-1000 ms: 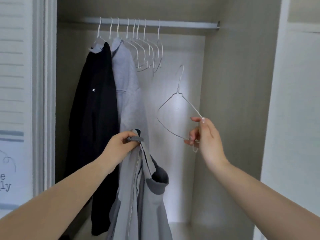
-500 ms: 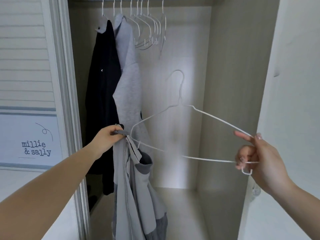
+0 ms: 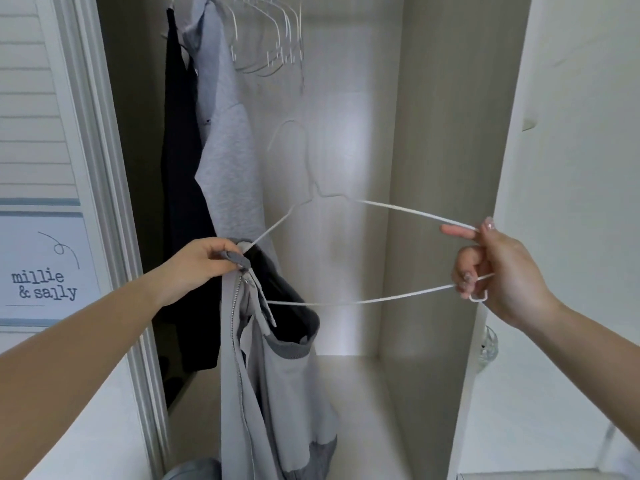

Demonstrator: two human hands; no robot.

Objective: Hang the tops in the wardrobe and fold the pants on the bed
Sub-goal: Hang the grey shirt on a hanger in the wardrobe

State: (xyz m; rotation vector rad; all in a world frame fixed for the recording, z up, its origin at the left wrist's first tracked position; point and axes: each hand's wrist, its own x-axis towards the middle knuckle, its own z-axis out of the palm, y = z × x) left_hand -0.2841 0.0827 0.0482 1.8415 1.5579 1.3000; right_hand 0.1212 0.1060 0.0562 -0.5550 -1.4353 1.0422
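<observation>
Your left hand (image 3: 199,263) pinches the grey jacket (image 3: 273,382) at its collar; your right hand (image 3: 498,271) grips the wire hanger (image 3: 346,301) by its right end. The hanger lies crosswise, its left tip already inside the collar, beside your left grip.

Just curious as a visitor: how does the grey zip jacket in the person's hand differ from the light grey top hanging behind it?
The zip jacket is gripped at its collar by the left hand, with a hanger only partly inside; the light grey top already hangs up. The jacket shows a zipper and darker trim; the top looks plain. Both are grey.
</observation>
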